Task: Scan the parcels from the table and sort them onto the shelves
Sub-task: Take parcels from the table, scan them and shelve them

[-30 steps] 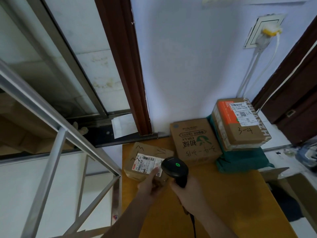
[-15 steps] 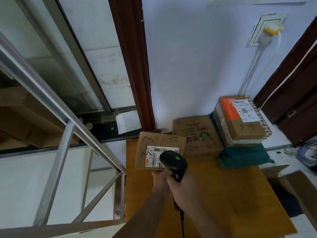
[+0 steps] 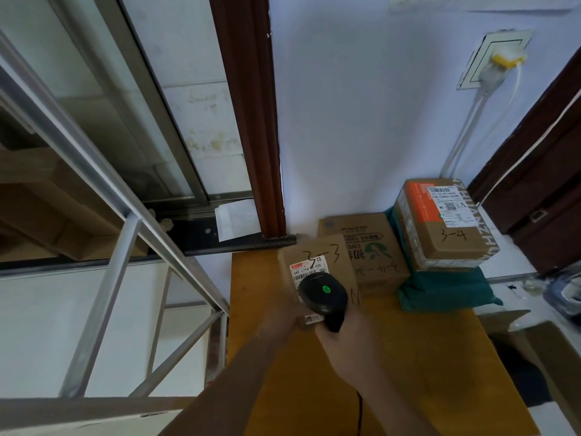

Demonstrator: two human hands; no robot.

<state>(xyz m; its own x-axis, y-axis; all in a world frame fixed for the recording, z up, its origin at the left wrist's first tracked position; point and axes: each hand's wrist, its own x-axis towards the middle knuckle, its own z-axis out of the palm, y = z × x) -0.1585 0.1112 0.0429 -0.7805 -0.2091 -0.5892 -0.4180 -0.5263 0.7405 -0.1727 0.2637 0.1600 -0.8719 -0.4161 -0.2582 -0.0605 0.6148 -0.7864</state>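
Note:
My left hand (image 3: 281, 319) grips the lower edge of a small brown parcel (image 3: 333, 256) marked "3-3", holding it tilted up above the yellow table (image 3: 424, 372) with its white barcode label facing me. My right hand (image 3: 349, 338) grips a black handheld scanner (image 3: 323, 294) with a green light on top, its head right in front of that label. Behind them stand a carton with a green logo (image 3: 374, 247), and a box marked "3-4" (image 3: 446, 228) lying on a teal bag (image 3: 446, 291).
A metal shelf frame (image 3: 103, 278) stands to the left of the table, with cardboard boxes (image 3: 47, 212) behind it. A dark wooden door post (image 3: 251, 121) and a wall socket with white cables (image 3: 493, 64) lie beyond. An open carton (image 3: 540, 357) sits low at the right.
My left hand has lifted the small parcel off the table and turned it so its label faces me. The scanner has stayed close in front of the label.

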